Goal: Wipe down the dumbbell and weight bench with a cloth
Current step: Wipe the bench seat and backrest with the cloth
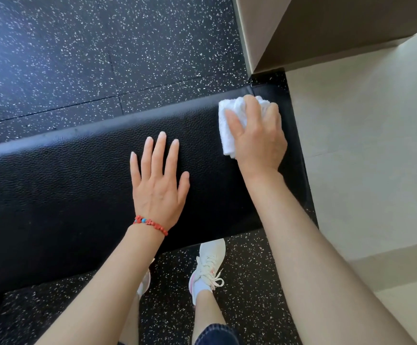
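Observation:
A black padded weight bench (65,190) runs across the view from the left edge to the right of centre. My left hand (156,181) lies flat on its top, fingers straight and spread, with a red bead bracelet at the wrist. My right hand (257,135) grips a folded white cloth (227,125) and presses it on the bench's right end, near the far edge. No dumbbell is in view.
Black speckled rubber floor (77,51) lies beyond and below the bench. A beige wall and ledge (364,145) stand close at the right, just past the bench end. My feet in white sneakers (208,267) stand on the floor by the near edge.

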A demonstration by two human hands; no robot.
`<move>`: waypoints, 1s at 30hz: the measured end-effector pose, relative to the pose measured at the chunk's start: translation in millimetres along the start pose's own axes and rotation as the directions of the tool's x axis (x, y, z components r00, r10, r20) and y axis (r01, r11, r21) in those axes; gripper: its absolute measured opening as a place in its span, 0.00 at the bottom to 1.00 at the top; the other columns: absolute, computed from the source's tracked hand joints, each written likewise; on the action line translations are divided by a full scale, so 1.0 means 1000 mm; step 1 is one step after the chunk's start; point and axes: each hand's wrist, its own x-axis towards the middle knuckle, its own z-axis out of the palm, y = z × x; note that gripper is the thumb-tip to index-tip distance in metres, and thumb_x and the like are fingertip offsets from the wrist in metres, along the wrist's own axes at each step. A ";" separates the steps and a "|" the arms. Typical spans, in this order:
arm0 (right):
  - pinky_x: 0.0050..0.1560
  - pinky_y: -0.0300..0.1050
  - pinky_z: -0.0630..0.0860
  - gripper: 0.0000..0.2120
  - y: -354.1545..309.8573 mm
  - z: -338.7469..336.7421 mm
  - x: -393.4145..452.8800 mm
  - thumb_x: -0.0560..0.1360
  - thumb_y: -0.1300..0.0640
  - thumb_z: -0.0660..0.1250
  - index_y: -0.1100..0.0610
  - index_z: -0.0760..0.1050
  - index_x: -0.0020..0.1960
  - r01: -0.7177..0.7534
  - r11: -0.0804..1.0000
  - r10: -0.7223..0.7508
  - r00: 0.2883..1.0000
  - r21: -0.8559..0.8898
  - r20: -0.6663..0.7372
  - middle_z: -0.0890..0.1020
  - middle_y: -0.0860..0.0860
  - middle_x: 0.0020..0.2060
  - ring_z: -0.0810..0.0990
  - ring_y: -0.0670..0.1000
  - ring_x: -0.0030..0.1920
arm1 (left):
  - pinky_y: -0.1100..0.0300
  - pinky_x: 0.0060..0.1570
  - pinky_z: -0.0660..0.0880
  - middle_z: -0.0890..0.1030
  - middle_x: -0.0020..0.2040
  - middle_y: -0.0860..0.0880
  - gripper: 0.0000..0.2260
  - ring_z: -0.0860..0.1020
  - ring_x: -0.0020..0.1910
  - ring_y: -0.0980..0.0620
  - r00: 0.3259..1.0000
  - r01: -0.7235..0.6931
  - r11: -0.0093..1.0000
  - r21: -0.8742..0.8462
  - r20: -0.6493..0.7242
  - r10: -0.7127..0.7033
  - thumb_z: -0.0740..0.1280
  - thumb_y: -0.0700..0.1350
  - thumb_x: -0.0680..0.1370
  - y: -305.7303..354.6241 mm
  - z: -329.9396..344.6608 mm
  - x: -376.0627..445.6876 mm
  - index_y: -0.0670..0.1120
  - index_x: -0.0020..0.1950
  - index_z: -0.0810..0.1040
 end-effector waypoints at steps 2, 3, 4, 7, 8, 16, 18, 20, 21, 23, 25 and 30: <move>0.26 0.45 0.72 0.15 0.012 -0.007 -0.016 0.73 0.48 0.67 0.59 0.79 0.50 0.003 1.000 -0.003 1.000 0.013 -0.030 0.77 0.61 0.38 0.78 0.59 0.36 | 0.39 0.69 0.52 0.65 0.72 0.39 0.24 0.60 0.72 0.38 1.000 0.017 1.000 -0.014 -0.014 -0.017 0.55 0.50 0.77 0.005 -0.001 -0.001 0.41 0.71 0.66; 0.25 0.45 0.73 0.16 0.019 -0.012 -0.025 0.73 0.47 0.67 0.60 0.80 0.50 0.006 1.000 -0.005 0.999 0.012 -0.036 0.77 0.61 0.37 0.78 0.59 0.35 | 0.40 0.69 0.51 0.65 0.72 0.39 0.24 0.60 0.72 0.38 1.000 0.009 1.000 -0.016 -0.019 -0.009 0.55 0.50 0.77 0.008 -0.001 -0.001 0.41 0.71 0.66; 0.24 0.45 0.73 0.17 0.027 -0.017 -0.034 0.73 0.47 0.66 0.60 0.80 0.50 0.007 1.000 -0.007 1.000 0.015 -0.029 0.77 0.61 0.37 0.78 0.59 0.34 | 0.40 0.69 0.51 0.65 0.72 0.39 0.24 0.60 0.72 0.39 1.000 -0.017 1.000 -0.012 -0.019 0.017 0.56 0.50 0.77 0.012 -0.001 -0.001 0.41 0.71 0.66; 0.25 0.44 0.72 0.17 0.040 -0.023 -0.036 0.73 0.47 0.65 0.60 0.79 0.50 0.005 0.999 -0.006 1.000 0.036 0.015 0.77 0.62 0.37 0.78 0.60 0.34 | 0.41 0.70 0.50 0.65 0.72 0.40 0.24 0.59 0.72 0.40 0.992 -0.125 0.992 0.001 0.001 0.125 0.56 0.50 0.77 0.026 0.004 -0.002 0.42 0.72 0.65; 0.26 0.43 0.70 0.17 0.040 -0.023 -0.028 0.73 0.47 0.66 0.60 0.79 0.51 -0.002 0.999 0.001 1.000 0.039 0.025 0.77 0.62 0.39 0.78 0.60 0.36 | 0.41 0.70 0.50 0.65 0.73 0.41 0.24 0.59 0.72 0.41 0.990 -0.142 0.990 0.005 0.010 0.142 0.56 0.51 0.77 0.029 0.006 -0.002 0.43 0.72 0.65; 0.35 0.43 0.64 0.20 0.044 -0.008 0.026 0.76 0.43 0.61 0.56 0.74 0.60 -0.163 0.981 0.158 0.986 0.106 0.054 0.75 0.61 0.51 0.76 0.59 0.47 | 0.43 0.70 0.49 0.64 0.73 0.41 0.25 0.58 0.72 0.42 0.988 -0.153 0.987 0.039 -0.011 0.153 0.56 0.52 0.77 0.029 0.016 -0.004 0.45 0.72 0.63; 0.33 0.44 0.66 0.20 0.050 -0.013 0.011 0.75 0.44 0.63 0.57 0.74 0.60 -0.174 0.976 0.169 0.984 0.128 0.056 0.75 0.62 0.50 0.76 0.60 0.46 | 0.43 0.70 0.49 0.64 0.73 0.41 0.25 0.58 0.72 0.42 0.988 -0.151 0.988 0.044 -0.016 0.152 0.56 0.52 0.77 0.030 0.015 -0.004 0.44 0.72 0.64; 0.32 0.46 0.68 0.20 0.056 -0.018 -0.006 0.75 0.45 0.65 0.58 0.75 0.59 -0.193 0.973 0.185 0.980 0.124 0.066 0.76 0.62 0.48 0.77 0.61 0.44 | 0.43 0.70 0.49 0.65 0.73 0.41 0.25 0.59 0.72 0.41 0.989 -0.150 0.988 0.047 -0.012 0.151 0.56 0.51 0.77 0.031 0.014 -0.004 0.44 0.72 0.65; 0.32 0.46 0.68 0.20 0.059 -0.021 -0.014 0.74 0.46 0.66 0.59 0.75 0.58 -0.203 0.971 0.196 0.978 0.127 0.069 0.76 0.63 0.47 0.77 0.62 0.44 | 0.42 0.70 0.49 0.65 0.73 0.41 0.25 0.59 0.72 0.41 0.989 -0.148 0.988 0.043 -0.006 0.148 0.56 0.51 0.77 0.031 0.014 -0.005 0.43 0.72 0.65; 0.31 0.45 0.68 0.19 0.063 -0.027 -0.031 0.74 0.47 0.67 0.60 0.76 0.58 -0.226 0.966 0.219 0.974 0.128 0.064 0.76 0.63 0.46 0.77 0.62 0.42 | 0.41 0.70 0.50 0.64 0.73 0.41 0.25 0.59 0.72 0.41 0.990 -0.143 0.989 0.029 0.007 0.143 0.55 0.51 0.77 0.032 0.013 -0.005 0.43 0.72 0.64; 0.31 0.45 0.68 0.19 0.067 -0.031 -0.049 0.73 0.48 0.68 0.60 0.76 0.58 -0.252 0.960 0.246 0.967 0.125 0.059 0.76 0.64 0.45 0.77 0.62 0.42 | 0.40 0.70 0.50 0.64 0.73 0.40 0.25 0.59 0.72 0.40 0.991 -0.134 0.991 0.023 0.017 0.134 0.55 0.51 0.77 0.032 0.013 -0.005 0.43 0.72 0.64; 0.33 0.45 0.67 0.19 0.071 -0.042 -0.088 0.73 0.48 0.69 0.59 0.75 0.58 -0.380 0.917 0.375 0.925 0.123 0.063 0.76 0.62 0.45 0.77 0.60 0.42 | 0.38 0.69 0.50 0.63 0.73 0.39 0.25 0.58 0.72 0.38 0.987 -0.146 0.989 -0.021 0.065 0.147 0.55 0.51 0.77 0.032 0.009 -0.004 0.42 0.72 0.64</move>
